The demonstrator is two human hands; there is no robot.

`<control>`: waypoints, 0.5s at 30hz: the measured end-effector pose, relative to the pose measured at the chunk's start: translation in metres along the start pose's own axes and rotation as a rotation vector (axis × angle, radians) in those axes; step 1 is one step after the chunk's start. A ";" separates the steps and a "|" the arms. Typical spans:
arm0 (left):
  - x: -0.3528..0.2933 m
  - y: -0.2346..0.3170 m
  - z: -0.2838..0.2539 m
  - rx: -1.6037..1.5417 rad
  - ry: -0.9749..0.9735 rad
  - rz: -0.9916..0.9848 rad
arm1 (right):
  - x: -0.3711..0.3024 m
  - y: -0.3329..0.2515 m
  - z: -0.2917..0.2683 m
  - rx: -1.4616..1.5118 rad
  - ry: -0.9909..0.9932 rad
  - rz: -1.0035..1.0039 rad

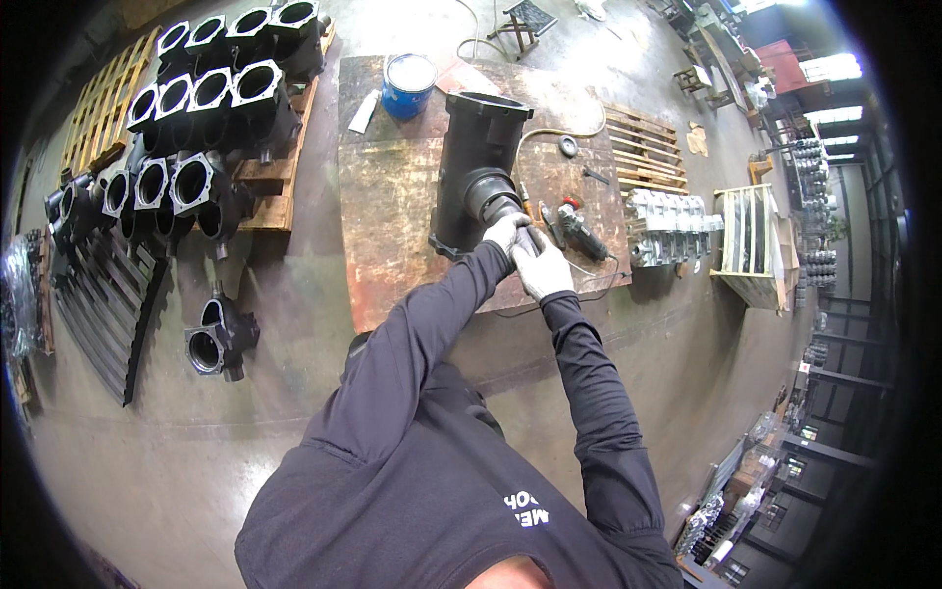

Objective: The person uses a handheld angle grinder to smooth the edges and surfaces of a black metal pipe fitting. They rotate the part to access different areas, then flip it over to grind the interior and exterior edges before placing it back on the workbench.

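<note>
A large black cast pipe body (478, 142) stands on the worn wooden tabletop (392, 211), a round side branch (488, 194) facing me. Both hands wear white gloves. My left hand (504, 234) is closed at the mouth of that branch, around a grey cylindrical piece (530, 241). Just nearer to me, my right hand (543, 270) also grips this piece; its exact kind cannot be made out. Right of the hands lies an angle grinder (583, 232) with its cable. A slim orange-handled tool (528, 204) rests beside the casting.
On the tabletop stand a blue can (408, 86) and a white tube (364, 112). A hose (579, 132) and a small disc (567, 146) lie to the right. Rows of black castings (211, 103) sit on pallets at left. Right stand metal parts (672, 226) and a crate (751, 236).
</note>
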State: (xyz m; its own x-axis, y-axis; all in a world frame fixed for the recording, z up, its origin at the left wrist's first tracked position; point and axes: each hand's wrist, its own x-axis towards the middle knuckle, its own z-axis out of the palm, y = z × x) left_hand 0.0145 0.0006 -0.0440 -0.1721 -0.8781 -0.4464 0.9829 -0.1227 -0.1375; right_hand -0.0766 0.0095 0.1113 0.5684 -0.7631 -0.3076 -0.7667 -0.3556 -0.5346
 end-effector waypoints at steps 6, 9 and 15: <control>-0.005 -0.006 0.003 -0.097 0.001 0.017 | -0.001 0.003 -0.003 -0.093 -0.026 0.000; -0.014 -0.020 0.005 -0.095 0.060 0.098 | -0.012 0.003 -0.007 -0.091 -0.033 -0.022; -0.023 -0.052 0.021 -0.127 0.115 0.137 | -0.040 0.007 -0.025 -0.075 -0.035 -0.063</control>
State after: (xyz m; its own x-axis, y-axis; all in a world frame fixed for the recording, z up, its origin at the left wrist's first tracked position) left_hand -0.0314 0.0178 -0.0082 -0.0512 -0.8233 -0.5653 0.9826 0.0596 -0.1757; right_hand -0.1122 0.0236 0.1398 0.6252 -0.7189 -0.3037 -0.7487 -0.4425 -0.4936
